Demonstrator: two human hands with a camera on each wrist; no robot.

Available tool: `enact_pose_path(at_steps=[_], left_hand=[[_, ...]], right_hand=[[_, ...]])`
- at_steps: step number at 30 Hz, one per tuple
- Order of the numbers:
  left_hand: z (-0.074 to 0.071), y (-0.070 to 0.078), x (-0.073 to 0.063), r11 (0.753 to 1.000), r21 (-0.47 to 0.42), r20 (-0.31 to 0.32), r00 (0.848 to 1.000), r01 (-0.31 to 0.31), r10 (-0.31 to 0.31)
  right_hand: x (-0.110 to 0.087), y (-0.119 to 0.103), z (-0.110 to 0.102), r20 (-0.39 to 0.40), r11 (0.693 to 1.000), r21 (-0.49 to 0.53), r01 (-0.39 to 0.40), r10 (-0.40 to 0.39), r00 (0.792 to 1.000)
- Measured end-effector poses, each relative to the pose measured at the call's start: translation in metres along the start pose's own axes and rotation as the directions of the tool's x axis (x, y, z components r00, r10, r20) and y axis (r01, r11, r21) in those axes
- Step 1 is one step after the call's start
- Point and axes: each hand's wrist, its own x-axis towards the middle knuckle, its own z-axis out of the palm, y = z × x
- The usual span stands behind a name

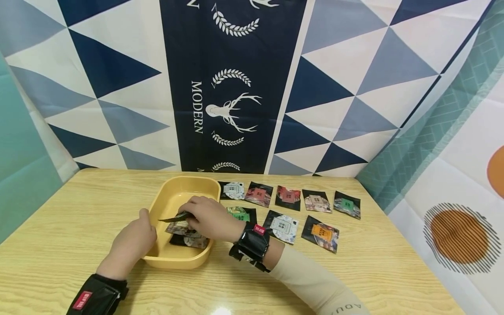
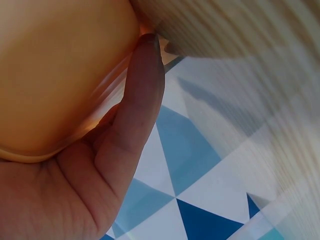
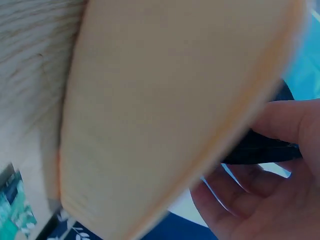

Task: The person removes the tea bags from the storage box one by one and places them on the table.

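Observation:
A yellow plastic bin stands on the table. My left hand grips its near left side at the rim; the left wrist view shows fingers lying along the outer wall. Over the bin, my right hand pinches a dark flat sachet by one end. In the right wrist view the sachet sits between thumb and fingers, partly behind the bin wall. Below that hand, some patterned sachets lie on the bin floor, partly hidden.
Several black sachets with coloured labels lie in two rows right of the bin, including a red one, a white one and an orange one. A patterned cloth hangs behind the wooden table.

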Motion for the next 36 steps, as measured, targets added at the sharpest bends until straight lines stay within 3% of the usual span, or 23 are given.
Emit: enact_pose_path(at_steps=[11,18,23,28,36], left_hand=[[0.000,-0.001,0.002,1.000,-0.001,0.031,0.999,0.019,-0.019],[-0.001,-0.003,0.001,1.000,0.000,0.038,0.999,0.014,-0.014],[-0.001,-0.002,0.000,1.000,-0.009,0.045,0.999,0.006,-0.006],[-0.001,-0.002,0.000,1.000,-0.006,0.042,0.999,-0.006,0.007],[-0.002,-0.003,0.001,1.000,-0.020,0.053,0.999,0.004,-0.003]], right_hand=[[-0.044,0.022,-0.023,-0.151,0.983,0.172,-0.062,0.088,0.985],[-0.064,0.042,-0.031,-0.201,0.981,0.171,-0.092,0.126,0.971],[-0.080,0.057,-0.039,-0.212,0.977,0.165,-0.132,0.166,0.963],[-0.099,0.074,-0.050,-0.210,0.958,0.181,-0.222,0.258,0.943],[-0.135,0.102,-0.060,-0.127,0.923,0.199,-0.331,0.359,0.925]])
